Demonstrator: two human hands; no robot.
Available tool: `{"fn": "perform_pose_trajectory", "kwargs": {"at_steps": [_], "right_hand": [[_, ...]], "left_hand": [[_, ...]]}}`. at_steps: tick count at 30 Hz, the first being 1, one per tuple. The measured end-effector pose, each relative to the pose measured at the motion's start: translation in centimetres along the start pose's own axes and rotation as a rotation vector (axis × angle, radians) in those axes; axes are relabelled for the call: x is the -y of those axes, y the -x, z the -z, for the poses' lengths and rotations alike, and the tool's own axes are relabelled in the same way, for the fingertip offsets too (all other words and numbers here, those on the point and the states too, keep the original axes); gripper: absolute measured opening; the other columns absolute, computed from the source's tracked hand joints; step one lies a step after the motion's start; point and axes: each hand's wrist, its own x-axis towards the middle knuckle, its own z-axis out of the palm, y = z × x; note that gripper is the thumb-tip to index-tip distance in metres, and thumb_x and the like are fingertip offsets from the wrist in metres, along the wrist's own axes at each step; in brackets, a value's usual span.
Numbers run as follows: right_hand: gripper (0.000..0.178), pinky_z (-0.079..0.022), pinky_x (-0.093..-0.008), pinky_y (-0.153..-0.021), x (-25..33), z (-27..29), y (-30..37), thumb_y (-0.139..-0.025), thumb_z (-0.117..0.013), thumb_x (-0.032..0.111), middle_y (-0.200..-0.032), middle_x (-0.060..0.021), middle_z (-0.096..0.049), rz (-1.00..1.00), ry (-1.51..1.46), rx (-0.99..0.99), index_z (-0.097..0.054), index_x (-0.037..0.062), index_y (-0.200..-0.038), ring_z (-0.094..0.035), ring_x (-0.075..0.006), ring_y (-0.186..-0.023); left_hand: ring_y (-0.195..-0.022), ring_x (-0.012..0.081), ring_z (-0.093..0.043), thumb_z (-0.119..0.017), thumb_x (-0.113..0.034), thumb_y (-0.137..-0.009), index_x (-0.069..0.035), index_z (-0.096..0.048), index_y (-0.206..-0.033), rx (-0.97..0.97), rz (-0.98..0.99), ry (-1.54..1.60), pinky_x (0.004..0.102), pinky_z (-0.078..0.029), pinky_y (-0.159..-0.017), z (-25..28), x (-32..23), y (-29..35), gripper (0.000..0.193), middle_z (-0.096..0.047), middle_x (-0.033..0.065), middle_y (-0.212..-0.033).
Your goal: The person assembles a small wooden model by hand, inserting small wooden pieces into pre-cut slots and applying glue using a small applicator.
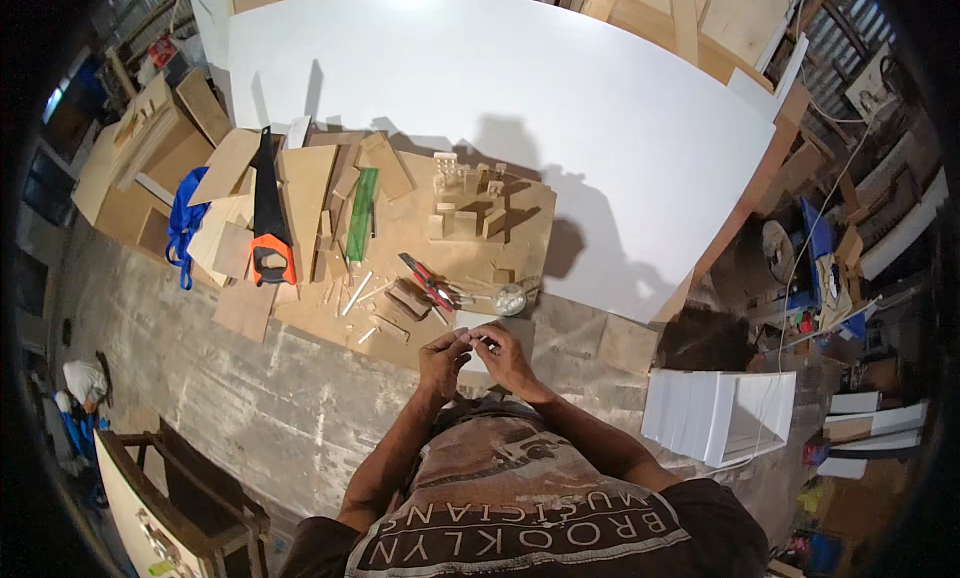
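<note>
My left hand (pixel 443 363) and my right hand (pixel 505 358) meet fingertip to fingertip in front of my body, at the near edge of a wooden work board (pixel 400 240). Both are closed in a pinch; whatever sits between the fingertips is too small to make out. Just beyond them stands a clear round container (pixel 509 299) with pale contents. A red-and-black hand tool (pixel 428 282) lies to its left, beside a brown wooden block (pixel 408 300). Farther back on the board, small wooden pieces (pixel 466 224) stand upright in a little model-like arrangement.
Left on the board lie a handsaw (pixel 270 218) with an orange handle, a green strip (pixel 361 214) and several wood offcuts (pixel 308 183). A large white panel (pixel 440 53) rises behind. A white open box (pixel 715 415) stands on the floor at right, a wooden frame (pixel 185 488) at lower left.
</note>
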Motion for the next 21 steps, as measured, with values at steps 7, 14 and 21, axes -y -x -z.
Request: {"fn": "perform_pose_trajectory", "kwargs": {"at_steps": [7, 14, 21], "right_hand": [[0.019, -0.05, -0.0251, -0.074, -2.4, -0.3, 1.8, -0.097, -0.059, 0.006, -0.099, -0.0056, -0.063, -0.063, -0.07, -0.009, -0.062, -0.0022, -0.114, -0.059, -0.0109, -0.089], [0.022, -0.05, -0.0259, -0.072, -1.4, 1.0, 0.6, -0.099, -0.059, 0.014, -0.101, -0.0042, -0.062, -0.109, -0.114, 0.035, -0.062, -0.0003, -0.115, -0.058, -0.0113, -0.085], [0.022, -0.052, -0.0415, -0.081, -5.3, 7.8, -6.1, -0.089, -0.063, 0.007, -0.104, -0.02, -0.065, 0.042, 0.496, -0.121, -0.065, 0.0008, -0.11, -0.065, -0.0319, -0.093]], "left_hand": [[-0.085, 0.0129, -0.061, -0.067, -0.014, -0.094, -0.001, -0.067, -0.11, 0.118, 0.092, 0.098, 0.029, -0.048, -0.076, 0.3, 0.8, -0.5, 0.021, -0.067, 0.0037, -0.094], [-0.089, 0.0108, -0.059, -0.068, -0.019, -0.093, -0.008, -0.068, -0.105, 0.173, 0.105, 0.073, 0.0262, -0.044, -0.079, -0.2, -0.2, -1.2, 0.015, -0.065, -0.0019, -0.097], [-0.086, 0.0136, -0.063, -0.074, -0.011, -0.088, -0.006, -0.068, -0.105, 0.008, 0.013, 0.107, 0.0296, -0.05, -0.078, -0.4, 0.7, -3.7, 0.019, -0.068, 0.0003, -0.093]]}}
